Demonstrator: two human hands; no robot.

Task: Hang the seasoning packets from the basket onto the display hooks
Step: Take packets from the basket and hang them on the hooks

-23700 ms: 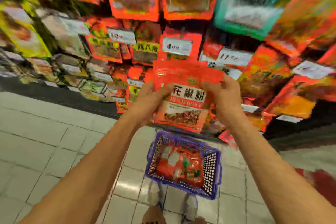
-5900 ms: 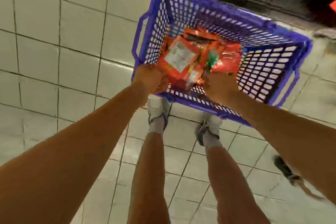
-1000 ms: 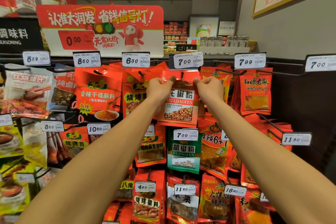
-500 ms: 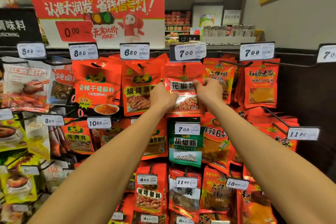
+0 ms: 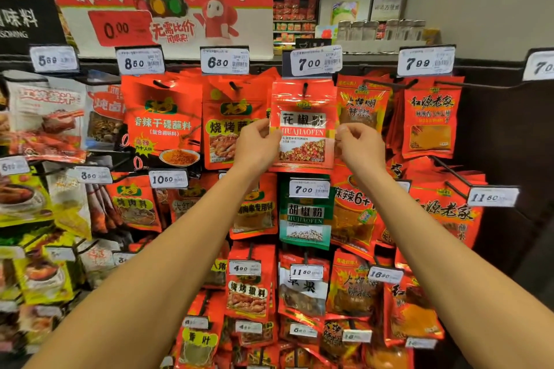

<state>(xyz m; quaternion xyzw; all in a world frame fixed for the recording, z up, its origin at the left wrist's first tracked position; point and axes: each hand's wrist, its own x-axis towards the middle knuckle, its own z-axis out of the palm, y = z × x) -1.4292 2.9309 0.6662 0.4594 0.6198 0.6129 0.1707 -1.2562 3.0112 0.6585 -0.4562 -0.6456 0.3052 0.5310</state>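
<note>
Grip: our left hand (image 5: 254, 145) pinches the packet's (image 5: 303, 126) left edge, right hand (image 5: 361, 147) curls at its right edge. The packet hangs on the hook (image 5: 305, 87) under the 7.00 tag (image 5: 314, 61). This one looks hung; basket out of view, remaining count unknown.

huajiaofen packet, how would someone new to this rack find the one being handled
Find the big red banner above the rack, then the top row's 7.00 price tag. Right under it hangs the huajiaofen packet, between the left hand and right hand. Unlike its neighbours, it has a white HUAJIAOFEN name band.
</note>
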